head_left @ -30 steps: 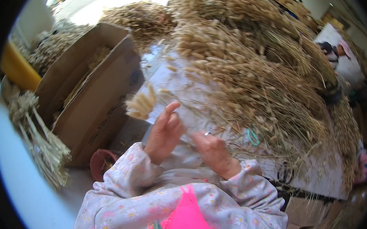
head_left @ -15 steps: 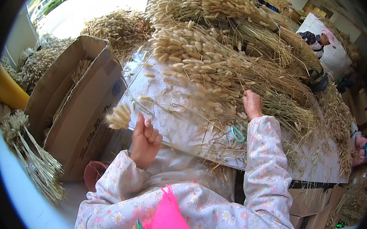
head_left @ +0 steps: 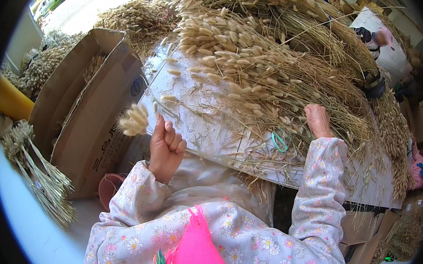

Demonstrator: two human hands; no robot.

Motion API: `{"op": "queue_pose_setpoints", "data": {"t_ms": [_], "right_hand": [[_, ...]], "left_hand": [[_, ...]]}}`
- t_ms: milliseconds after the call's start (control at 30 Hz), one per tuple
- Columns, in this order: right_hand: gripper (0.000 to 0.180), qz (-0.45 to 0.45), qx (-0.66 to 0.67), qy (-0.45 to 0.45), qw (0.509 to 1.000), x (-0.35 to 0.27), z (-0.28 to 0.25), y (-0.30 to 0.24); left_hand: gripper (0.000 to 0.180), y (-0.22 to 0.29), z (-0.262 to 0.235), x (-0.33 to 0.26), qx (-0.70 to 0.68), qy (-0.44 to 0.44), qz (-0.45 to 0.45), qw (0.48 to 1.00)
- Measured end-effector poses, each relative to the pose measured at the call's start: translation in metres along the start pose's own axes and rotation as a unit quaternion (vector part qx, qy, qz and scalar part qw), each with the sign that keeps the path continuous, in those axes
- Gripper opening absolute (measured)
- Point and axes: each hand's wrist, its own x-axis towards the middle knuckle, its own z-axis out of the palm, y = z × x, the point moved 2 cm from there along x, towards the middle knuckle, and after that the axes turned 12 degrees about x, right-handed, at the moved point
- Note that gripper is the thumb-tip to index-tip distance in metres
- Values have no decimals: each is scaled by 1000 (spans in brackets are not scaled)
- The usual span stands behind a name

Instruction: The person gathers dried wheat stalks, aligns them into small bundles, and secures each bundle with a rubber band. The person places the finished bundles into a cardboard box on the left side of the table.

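Clenching a small bunch of fluffy grass [head_left: 135,120] in the left hand [head_left: 166,150], near the cardboard box [head_left: 98,113]. Holding the right hand [head_left: 317,120] curled over the big grass pile [head_left: 261,69] on the white table [head_left: 198,137]; cannot tell whether grasping any of it.

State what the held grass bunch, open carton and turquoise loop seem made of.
Bunny-tail grass bunch: apparently dried plant, matte, with fuzzy straw-coloured heads. Open carton: likely corrugated cardboard, matte brown, edge ragged. Turquoise loop: perhaps plastic twine, from its bright colour; finish unclear.
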Motion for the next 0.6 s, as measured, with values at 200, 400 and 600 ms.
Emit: {"op": "queue_pose_setpoints", "data": {"t_ms": [200,400,600], "right_hand": [[15,-115,9,140,983,-3,18,-39],[13,-124,65,36,990,-8,82,-88],[9,-69,334,75,937,-14,32,-87]], "left_hand": [[38,-4,-2,1,2,-10,1,1000],[38,-1,-3,-1,-1,-10,4,1000],[37,1,-6,0,-15,-33,12,999]]}}
